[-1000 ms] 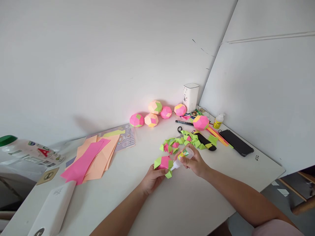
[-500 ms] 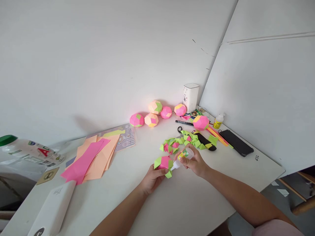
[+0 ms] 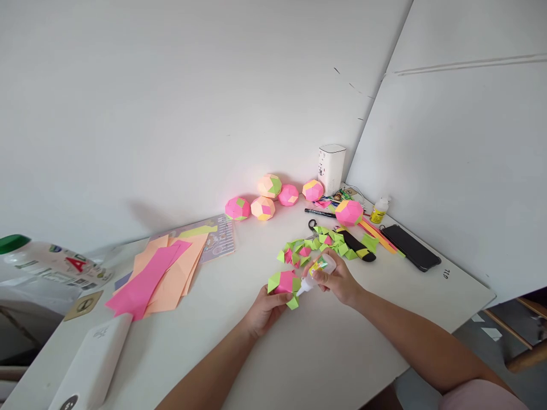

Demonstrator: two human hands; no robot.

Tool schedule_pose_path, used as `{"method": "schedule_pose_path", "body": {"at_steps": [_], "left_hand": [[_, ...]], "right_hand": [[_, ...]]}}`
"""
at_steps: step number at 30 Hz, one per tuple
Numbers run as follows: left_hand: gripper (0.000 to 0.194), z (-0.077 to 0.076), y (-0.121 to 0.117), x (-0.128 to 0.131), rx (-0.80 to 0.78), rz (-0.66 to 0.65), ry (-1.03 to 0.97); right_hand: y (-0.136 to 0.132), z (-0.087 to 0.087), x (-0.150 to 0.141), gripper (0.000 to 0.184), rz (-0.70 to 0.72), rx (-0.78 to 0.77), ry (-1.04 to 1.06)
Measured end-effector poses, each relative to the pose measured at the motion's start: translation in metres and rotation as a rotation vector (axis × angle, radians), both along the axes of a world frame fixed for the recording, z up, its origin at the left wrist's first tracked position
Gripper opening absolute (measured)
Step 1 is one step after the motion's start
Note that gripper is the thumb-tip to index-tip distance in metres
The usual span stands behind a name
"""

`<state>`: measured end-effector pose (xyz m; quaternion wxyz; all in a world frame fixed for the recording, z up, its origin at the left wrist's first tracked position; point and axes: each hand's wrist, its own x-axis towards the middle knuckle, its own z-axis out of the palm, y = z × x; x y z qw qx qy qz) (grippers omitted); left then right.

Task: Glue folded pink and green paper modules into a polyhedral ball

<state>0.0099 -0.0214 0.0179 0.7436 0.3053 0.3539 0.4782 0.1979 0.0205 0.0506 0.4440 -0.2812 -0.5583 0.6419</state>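
Observation:
Between the thumb and fingers of my left hand (image 3: 265, 313) is a folded paper piece (image 3: 283, 282), pink in the middle with green corners. My right hand (image 3: 339, 280) is closed round a small white glue bottle (image 3: 325, 265) with a yellow and green label. The bottle is tilted, and its narrow tip meets or nearly meets a green flap on the paper piece's right side. Just beyond my hands lies a heap of folded green and pink paper units (image 3: 318, 244). Further back are several faceted paper balls (image 3: 262, 209) in pink, peach, yellow and green.
Pink and peach paper sheets (image 3: 160, 273) lie at the left, near a white bottle with a green cap (image 3: 51, 262) and a long white case (image 3: 94, 361). At the right are a utility knife (image 3: 355, 245), a phone (image 3: 410, 247) and another glue bottle (image 3: 379, 210). A white box (image 3: 331, 171) stands behind.
Almost nothing differs. The glue bottle and my right hand have shifted very slightly; the paper piece in my left hand stays in place.

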Motion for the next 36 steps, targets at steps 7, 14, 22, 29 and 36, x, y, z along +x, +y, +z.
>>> {"method": "schedule_pose_path", "body": {"at_steps": [7, 14, 22, 29, 36], "left_hand": [[0.04, -0.002, 0.0, -0.001, 0.009, 0.008, 0.016], [0.04, -0.001, 0.0, -0.001, -0.004, 0.001, 0.003], [0.035, -0.001, 0.0, 0.0, 0.015, -0.004, -0.05], [0.025, -0.002, 0.003, -0.002, 0.037, -0.047, -0.108], [0.025, -0.005, 0.003, -0.004, 0.046, -0.064, -0.127]], "right_hand": [[0.001, -0.001, -0.001, 0.035, 0.009, -0.023, 0.021], [0.0, 0.001, -0.001, 0.035, 0.031, -0.029, 0.01], [0.001, 0.002, 0.0, 0.034, 0.037, -0.085, 0.035], [0.01, -0.002, 0.001, 0.028, -0.05, -0.199, 0.144], [0.009, -0.004, -0.001, 0.028, -0.05, -0.211, 0.144]]}}
